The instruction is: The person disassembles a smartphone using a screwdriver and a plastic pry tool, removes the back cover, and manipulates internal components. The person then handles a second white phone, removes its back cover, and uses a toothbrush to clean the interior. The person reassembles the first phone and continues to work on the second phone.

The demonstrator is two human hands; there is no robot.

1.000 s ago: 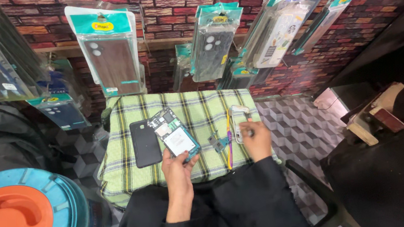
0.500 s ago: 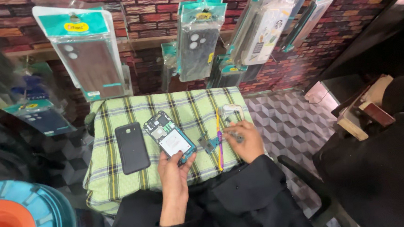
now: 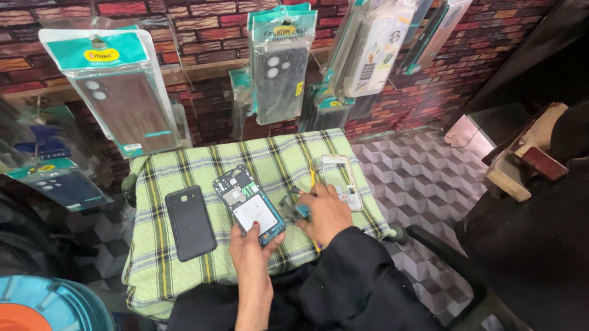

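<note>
From the head camera, looking down, your left hand (image 3: 250,243) grips the lower end of an opened phone (image 3: 248,204) with its back cover off, fingers curled round its edges so its circuit board and white battery face up. The phone lies tilted over the middle of a green checked cloth (image 3: 168,271) covering a small table. Your right hand (image 3: 326,213) rests on the cloth just to the phone's right, fingers bent and pressed together around a small tool; the tool is mostly hidden, so what it is cannot be told. Just beyond that hand lies a pale phone frame (image 3: 339,175). A black back cover (image 3: 190,222) lies flat to the phone's left, apart from it. Packaged phone cases (image 3: 280,66) hang before a brick wall (image 3: 207,1).
</note>
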